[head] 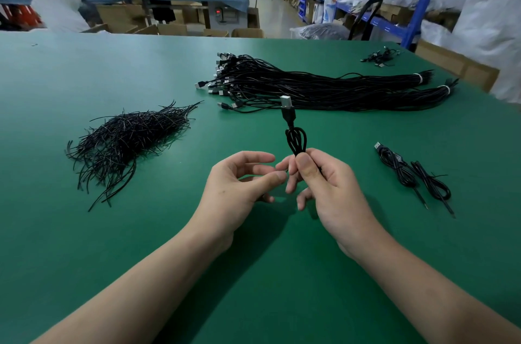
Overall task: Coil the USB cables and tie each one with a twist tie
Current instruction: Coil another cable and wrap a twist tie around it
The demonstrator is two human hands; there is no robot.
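Note:
My right hand [324, 185] pinches a coiled black USB cable [294, 138] between thumb and fingers, its loops standing upright and the silver plug [286, 101] pointing up. My left hand [239, 183] hovers just left of it with fingers loosely curled, thumb tip close to the right fingers; whether it holds a twist tie is hidden. A heap of black twist ties [127, 140] lies to the left. A long bundle of uncoiled USB cables [310, 87] lies across the back of the green table [84, 231].
Two coiled, tied cables [408, 171] lie at the right. A small tangle of cables [380, 57] sits at the far right corner. Cardboard boxes and blue shelving stand beyond the table's right edge; another worktable with people is behind.

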